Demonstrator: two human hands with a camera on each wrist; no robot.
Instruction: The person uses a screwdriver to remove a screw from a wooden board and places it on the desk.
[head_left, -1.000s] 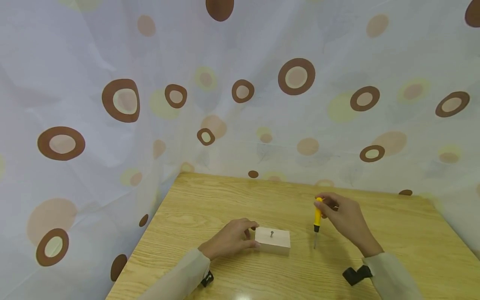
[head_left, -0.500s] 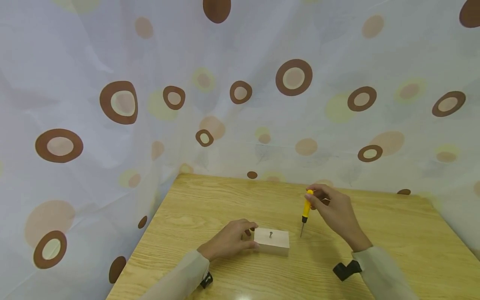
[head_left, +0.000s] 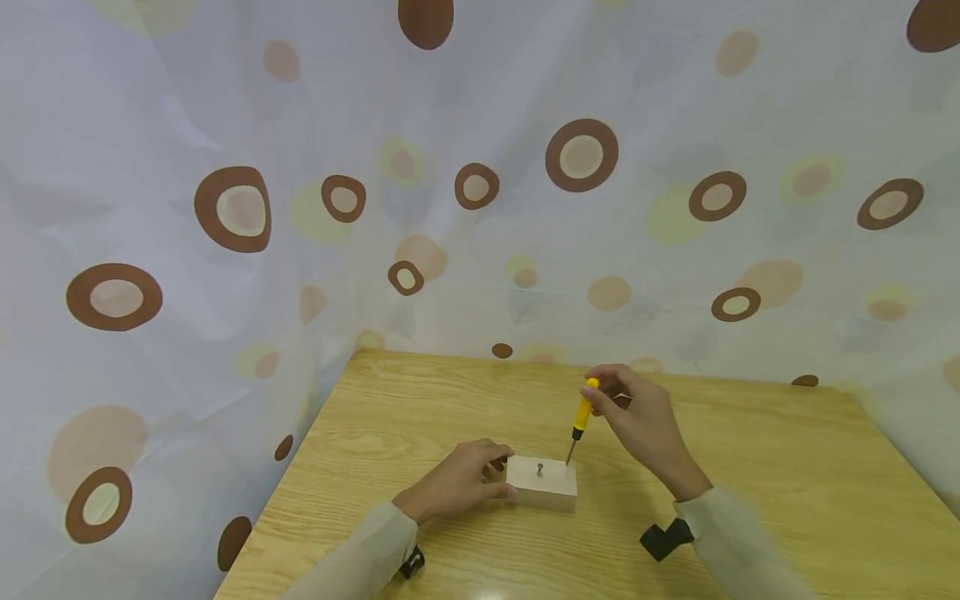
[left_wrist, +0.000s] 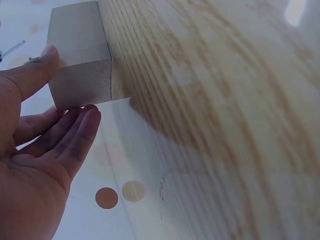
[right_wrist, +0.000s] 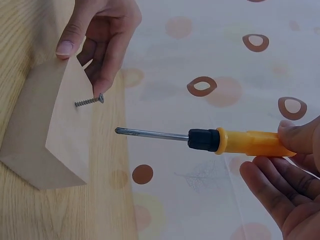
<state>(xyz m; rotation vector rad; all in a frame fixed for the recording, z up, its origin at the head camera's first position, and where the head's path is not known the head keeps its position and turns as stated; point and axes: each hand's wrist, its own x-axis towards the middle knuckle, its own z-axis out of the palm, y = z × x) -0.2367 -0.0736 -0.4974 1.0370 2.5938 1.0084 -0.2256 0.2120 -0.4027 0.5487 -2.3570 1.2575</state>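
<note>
A pale wooden block (head_left: 542, 493) lies on the table, and a screw (right_wrist: 89, 102) stands partly sunk in its top face. My left hand (head_left: 459, 483) grips the block's left end, thumb on the near side and fingers on the far side; the left wrist view shows the thumb pressed against the wood (left_wrist: 80, 37). My right hand (head_left: 641, 417) pinches the yellow handle of a screwdriver (right_wrist: 250, 142) near its end. The screwdriver tilts downward, its cross-shaped tip apart from the screw head in the right wrist view.
The wood-grain table (head_left: 420, 392) extends around the block on all sides. Behind it and at the left hangs a white sheet (head_left: 510, 100) with brown and beige spots. A black wrist mount (head_left: 666, 539) juts from the right sleeve.
My right hand has carried the screwdriver leftward from beside the block until its tip overlaps the block's right end in the head view. The left hand keeps holding the block in place.
</note>
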